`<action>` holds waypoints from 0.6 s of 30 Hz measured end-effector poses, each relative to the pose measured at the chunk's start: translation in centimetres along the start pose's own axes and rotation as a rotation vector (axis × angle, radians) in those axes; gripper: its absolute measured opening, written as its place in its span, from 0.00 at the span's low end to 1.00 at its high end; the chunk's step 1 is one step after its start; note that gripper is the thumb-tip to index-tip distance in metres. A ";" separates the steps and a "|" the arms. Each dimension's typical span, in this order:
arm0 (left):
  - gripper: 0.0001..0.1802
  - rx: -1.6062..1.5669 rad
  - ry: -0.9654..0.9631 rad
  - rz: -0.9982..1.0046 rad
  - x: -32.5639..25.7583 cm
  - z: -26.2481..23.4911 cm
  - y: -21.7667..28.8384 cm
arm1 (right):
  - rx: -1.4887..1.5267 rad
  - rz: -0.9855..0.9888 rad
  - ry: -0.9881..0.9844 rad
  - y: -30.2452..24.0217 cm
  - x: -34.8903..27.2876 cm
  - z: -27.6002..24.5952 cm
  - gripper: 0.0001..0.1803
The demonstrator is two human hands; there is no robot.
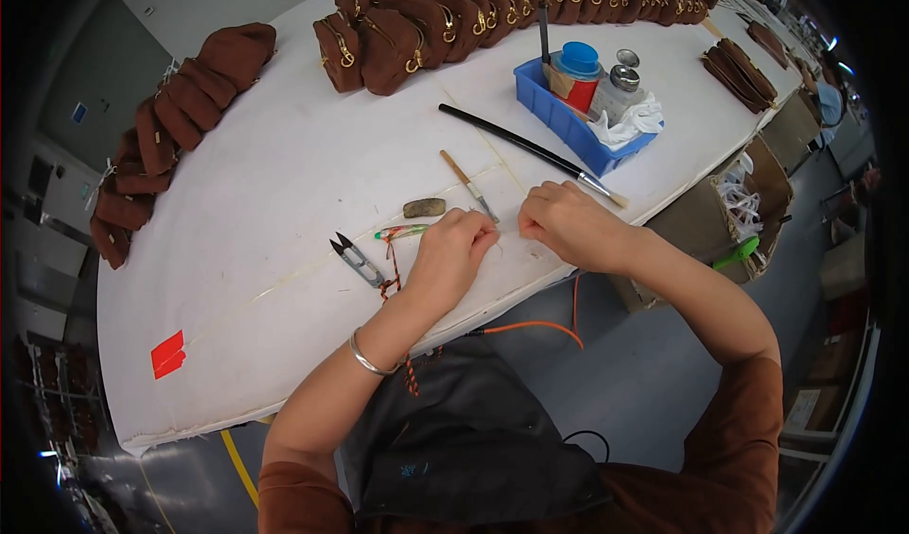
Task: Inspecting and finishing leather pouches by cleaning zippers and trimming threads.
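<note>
My left hand (453, 258) is above the near part of the white table, its fingertips pinched together. A short distance to its right, my right hand (578, 227) is also closed in a pinch. Whatever the fingertips hold is too small or hidden to name. Just beyond them lies a small wooden-handled brush (468, 185). By my left hand are a dark, worn block (423, 207), a green-and-white slim tool (401, 232) partly covered by the hand, and thread snips (358, 261) with dark blades. An orange-and-black cord (394, 271) runs beside that wrist.
A long black-handled brush (516, 140) leans by a blue tray (559, 122) holding a red tin, a bottle and white cloth. Brown zippered pouches (417, 37) line the table's (246, 250) far side; more brown pieces (180, 117) lie left. A carton (772, 188) stands beyond the right edge.
</note>
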State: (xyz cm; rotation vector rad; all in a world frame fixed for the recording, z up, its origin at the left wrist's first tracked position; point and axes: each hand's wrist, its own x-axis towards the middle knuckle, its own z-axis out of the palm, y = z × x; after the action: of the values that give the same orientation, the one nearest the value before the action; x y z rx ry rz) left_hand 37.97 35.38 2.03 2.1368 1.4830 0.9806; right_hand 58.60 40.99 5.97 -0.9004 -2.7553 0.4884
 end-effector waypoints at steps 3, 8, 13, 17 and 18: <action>0.09 -0.044 -0.024 -0.024 0.4 0.0 0.3 | 0.089 0.041 -0.009 0.4 -1.5 0.5 0.10; 0.08 -0.060 -0.107 -0.014 1.5 0.3 0.5 | 0.076 0.000 0.030 0.0 -3.2 0.6 0.13; 0.06 -0.015 -0.136 0.019 1.9 0.6 0.3 | 0.135 -0.019 0.084 0.1 -3.9 0.7 0.15; 0.06 0.008 -0.134 0.011 1.4 0.7 0.7 | 0.212 0.012 0.144 1.0 -3.3 1.3 0.14; 0.05 -0.054 -0.145 0.001 1.1 0.3 0.6 | 0.225 0.020 0.159 1.2 -3.1 1.6 0.13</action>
State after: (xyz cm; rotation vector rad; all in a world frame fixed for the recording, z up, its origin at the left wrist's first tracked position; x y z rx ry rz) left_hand 38.84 36.16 2.55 2.1218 1.3715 0.8368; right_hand 61.22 39.66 3.82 -0.8719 -2.4905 0.6829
